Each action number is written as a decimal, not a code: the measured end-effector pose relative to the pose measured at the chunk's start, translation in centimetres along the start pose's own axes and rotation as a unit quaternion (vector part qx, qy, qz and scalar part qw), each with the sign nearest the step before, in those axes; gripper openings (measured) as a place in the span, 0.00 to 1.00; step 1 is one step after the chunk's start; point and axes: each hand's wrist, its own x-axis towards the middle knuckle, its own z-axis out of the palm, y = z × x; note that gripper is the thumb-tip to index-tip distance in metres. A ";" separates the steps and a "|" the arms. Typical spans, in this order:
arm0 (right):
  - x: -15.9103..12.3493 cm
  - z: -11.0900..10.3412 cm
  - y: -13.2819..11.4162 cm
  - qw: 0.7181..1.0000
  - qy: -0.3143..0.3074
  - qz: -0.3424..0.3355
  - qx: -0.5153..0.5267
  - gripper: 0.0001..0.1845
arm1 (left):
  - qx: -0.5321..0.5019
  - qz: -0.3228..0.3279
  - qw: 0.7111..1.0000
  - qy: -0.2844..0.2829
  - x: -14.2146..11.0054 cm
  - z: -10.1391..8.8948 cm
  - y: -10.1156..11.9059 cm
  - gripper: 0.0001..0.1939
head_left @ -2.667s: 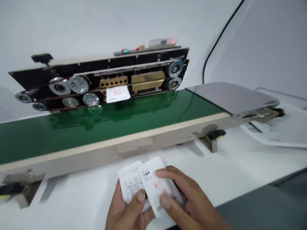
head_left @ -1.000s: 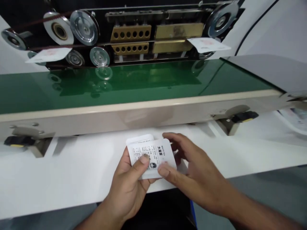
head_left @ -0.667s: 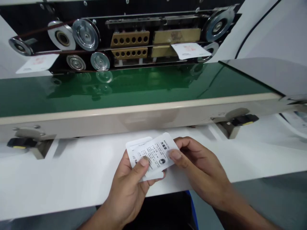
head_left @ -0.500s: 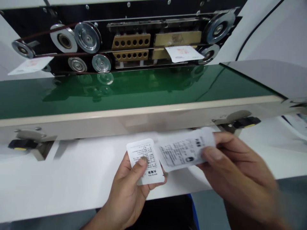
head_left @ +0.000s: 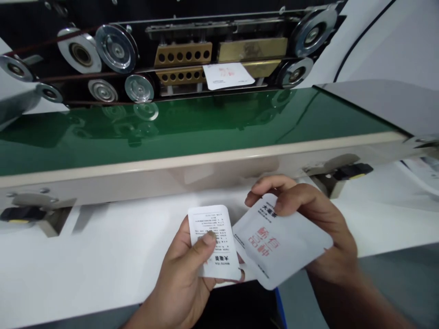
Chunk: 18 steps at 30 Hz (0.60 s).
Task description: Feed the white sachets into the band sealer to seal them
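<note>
My left hand (head_left: 181, 274) grips a white printed sachet (head_left: 213, 242), its thumb pressed on the black-text side. My right hand (head_left: 310, 224) holds a second white sachet (head_left: 277, 242) by its upper edge, with red characters showing. The two sachets overlap slightly at their edges, low over the white table (head_left: 103, 256). A third white sachet (head_left: 228, 75) is carried upright between the belts of the band sealer (head_left: 212, 50), in front of its brass heating blocks (head_left: 183, 54).
A green conveyor belt (head_left: 171, 132) runs below the sealer inside a beige frame (head_left: 171, 176). Black-and-yellow adjusting knobs (head_left: 353, 171) project from the frame. A grey metal plate (head_left: 373, 105) lies at the right end. Printed papers (head_left: 421, 171) are at the far right.
My hands have pulled the two sachets apart, and the right one now shows its red-printed side. The sachet in the sealer has moved left, and the earlier left one has gone from view.
</note>
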 end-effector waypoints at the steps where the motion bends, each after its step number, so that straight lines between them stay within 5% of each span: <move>1: 0.1 0.0 0.1 1.000 -0.006 -0.005 -0.012 0.09 | 0.000 -0.004 1.000 -0.004 0.0 0.0 0.0 0.11; 5: 0.1 0.0 0.6 0.991 -0.056 -0.031 -0.120 0.04 | 0.008 -0.007 0.998 -0.062 0.1 -0.2 -0.1 0.14; 7: 0.0 0.2 1.0 0.988 -0.063 -0.019 -0.138 0.11 | 0.012 -0.002 0.997 -0.074 0.2 -0.3 -0.3 0.15; 9: -0.4 0.4 1.6 0.994 -0.019 0.021 -0.108 0.16 | 0.006 0.006 0.997 -0.070 0.3 -0.4 -0.5 0.16; 13: -1.6 0.2 1.9 0.984 0.138 0.115 -0.006 0.07 | -0.013 0.025 0.999 -0.026 0.5 -0.4 -0.9 0.26; 15: -2.1 0.1 1.4 0.983 0.111 0.146 0.012 0.13 | -0.013 0.021 1.000 0.004 0.6 -0.4 -1.1 0.34; 18: -2.6 0.6 -0.3 0.983 -0.023 0.175 -0.050 0.15 | -0.003 0.004 0.999 0.044 0.7 -0.6 -1.2 0.43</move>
